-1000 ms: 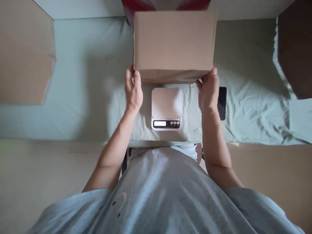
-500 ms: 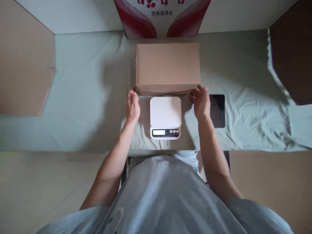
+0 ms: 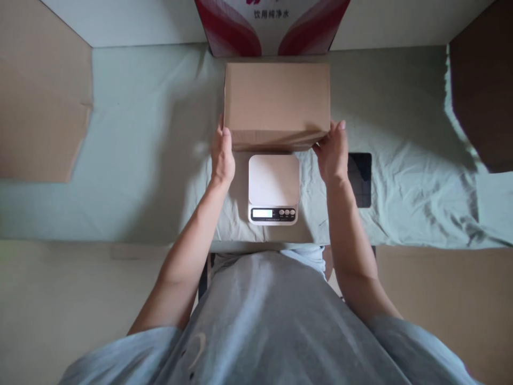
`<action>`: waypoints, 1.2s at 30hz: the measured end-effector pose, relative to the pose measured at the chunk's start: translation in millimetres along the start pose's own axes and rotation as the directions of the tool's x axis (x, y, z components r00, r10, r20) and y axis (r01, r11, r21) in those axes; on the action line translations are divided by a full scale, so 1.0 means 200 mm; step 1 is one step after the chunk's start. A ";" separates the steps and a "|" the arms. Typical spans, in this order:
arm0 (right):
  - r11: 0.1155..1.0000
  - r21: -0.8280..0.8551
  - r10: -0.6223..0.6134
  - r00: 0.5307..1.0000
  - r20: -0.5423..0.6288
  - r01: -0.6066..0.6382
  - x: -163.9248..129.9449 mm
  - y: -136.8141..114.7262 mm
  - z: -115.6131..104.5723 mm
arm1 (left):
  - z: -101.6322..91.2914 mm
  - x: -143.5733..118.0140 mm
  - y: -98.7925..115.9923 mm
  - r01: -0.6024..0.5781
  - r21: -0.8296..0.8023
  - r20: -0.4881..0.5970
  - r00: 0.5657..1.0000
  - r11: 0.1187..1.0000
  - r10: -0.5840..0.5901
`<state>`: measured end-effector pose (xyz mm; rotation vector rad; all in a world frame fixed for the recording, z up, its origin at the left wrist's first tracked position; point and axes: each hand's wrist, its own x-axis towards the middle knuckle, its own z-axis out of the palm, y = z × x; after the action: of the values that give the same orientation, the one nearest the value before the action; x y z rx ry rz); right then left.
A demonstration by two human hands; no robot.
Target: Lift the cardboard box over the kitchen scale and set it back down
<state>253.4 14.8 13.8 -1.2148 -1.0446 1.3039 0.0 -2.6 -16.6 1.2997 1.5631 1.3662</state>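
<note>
A closed brown cardboard box [image 3: 276, 96] lies beyond the kitchen scale, its near face toward me. My left hand [image 3: 223, 156] holds the box at its near left corner, thumb toward the front and fingers along the left side, partly hidden. At the near right corner my right hand [image 3: 333, 152] grips it, some fingertips tucked against the lower front edge. Between my forearms sits the white kitchen scale [image 3: 273, 180], with a lit display and several buttons. Its platform carries nothing, and the box's front edge is just behind it.
A dark flat device [image 3: 360, 180], like a phone or tablet, lies right of my right wrist. A red and white carton [image 3: 276, 32] stands behind the box. Cardboard panels rise at left [image 3: 44, 101] and right [image 3: 481, 91]. Pale green cloth [image 3: 132, 133] covers the table.
Both hands have moved forward and up along the box's near corners and closed on it. The view has shifted slightly; the scale has stayed in its place.
</note>
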 end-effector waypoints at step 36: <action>0.985 0.101 0.158 0.971 -0.180 -0.142 -0.62 0.07 -0.22 | -0.30 -0.58 0.03 0.209 -0.121 -0.038 0.976 0.970 -0.215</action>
<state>290.2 -112.0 7.4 -1.3419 -0.7650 1.3083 -22.7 -131.3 -10.7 1.0042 1.5817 1.3420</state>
